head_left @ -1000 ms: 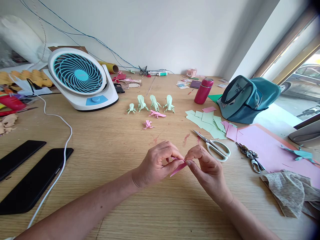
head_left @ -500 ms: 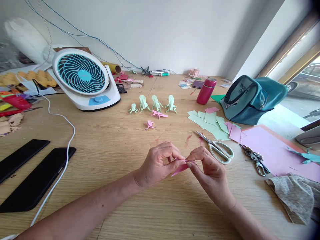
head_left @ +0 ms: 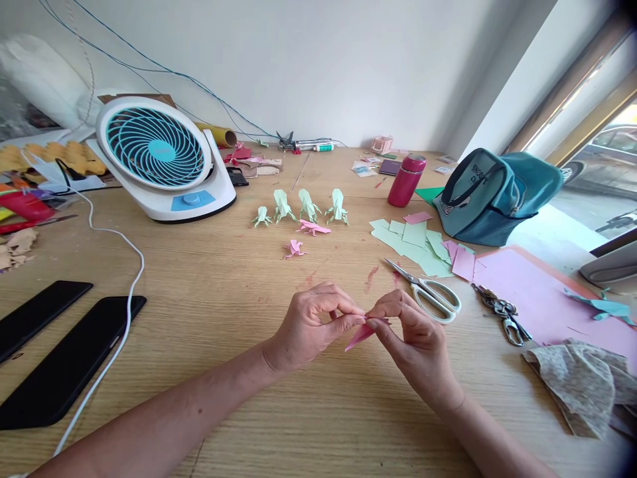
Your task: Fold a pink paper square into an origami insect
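Note:
Between my hands, above the wooden table, is a small folded piece of pink paper [head_left: 359, 336]. My left hand [head_left: 318, 325] pinches it with thumb and forefinger from the left. From the right, my right hand [head_left: 415, 342] pinches the same paper, its fingertips almost touching the left ones and hiding part of the folds. Scissors with white handles [head_left: 432, 299] lie just beyond my right hand. Farther back stand several pale green origami insects [head_left: 308, 204], with a long pink origami insect [head_left: 313, 228] and a smaller pink one [head_left: 295, 249] in front of them.
Green paper pieces [head_left: 413, 242], a pink sheet [head_left: 517, 285], keys [head_left: 502, 312] and a cloth [head_left: 577, 382] lie to the right. Behind them are a magenta bottle [head_left: 407, 180] and a teal bag [head_left: 497, 196]. On the left are a fan [head_left: 164, 159], white cable [head_left: 132, 299] and black slabs [head_left: 74, 365].
The whole view has shifted slightly, so the table's things sit a little farther left. Both hands keep their pinch on the pink paper, which has tilted a little.

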Demonstrator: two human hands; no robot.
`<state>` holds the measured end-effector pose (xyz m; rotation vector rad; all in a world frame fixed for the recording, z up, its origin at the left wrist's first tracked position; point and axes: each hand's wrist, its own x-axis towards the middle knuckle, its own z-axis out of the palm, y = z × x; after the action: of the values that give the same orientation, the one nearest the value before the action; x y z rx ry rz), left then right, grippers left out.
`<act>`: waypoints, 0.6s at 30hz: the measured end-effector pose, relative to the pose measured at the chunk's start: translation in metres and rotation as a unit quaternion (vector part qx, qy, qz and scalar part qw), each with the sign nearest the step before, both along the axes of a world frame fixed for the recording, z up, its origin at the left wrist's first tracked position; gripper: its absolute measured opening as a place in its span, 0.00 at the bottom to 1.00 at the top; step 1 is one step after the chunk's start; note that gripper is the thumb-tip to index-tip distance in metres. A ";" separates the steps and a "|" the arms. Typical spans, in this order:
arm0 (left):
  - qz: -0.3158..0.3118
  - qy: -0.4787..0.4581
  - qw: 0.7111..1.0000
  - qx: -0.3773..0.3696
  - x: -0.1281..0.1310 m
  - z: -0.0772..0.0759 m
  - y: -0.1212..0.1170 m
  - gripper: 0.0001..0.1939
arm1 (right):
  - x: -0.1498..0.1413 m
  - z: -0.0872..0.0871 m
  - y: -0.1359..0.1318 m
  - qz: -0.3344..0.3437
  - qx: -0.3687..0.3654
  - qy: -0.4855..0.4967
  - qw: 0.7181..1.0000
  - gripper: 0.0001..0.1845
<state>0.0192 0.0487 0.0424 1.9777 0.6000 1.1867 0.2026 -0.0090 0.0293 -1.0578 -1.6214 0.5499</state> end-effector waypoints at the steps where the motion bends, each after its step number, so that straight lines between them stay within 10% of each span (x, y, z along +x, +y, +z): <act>1: -0.001 0.001 1.000 -0.015 0.001 0.000 -0.001 0.03 | -0.001 0.001 0.000 -0.004 0.003 -0.008 1.000 0.06; 18: 0.066 0.046 0.996 0.043 0.002 -0.006 -0.004 0.08 | 0.002 -0.002 0.005 -0.048 0.003 -0.033 0.998 0.04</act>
<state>0.0214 0.0451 0.0359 2.1013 0.7485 1.2227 0.2049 -0.0043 0.0275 -1.1536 -1.6188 0.4507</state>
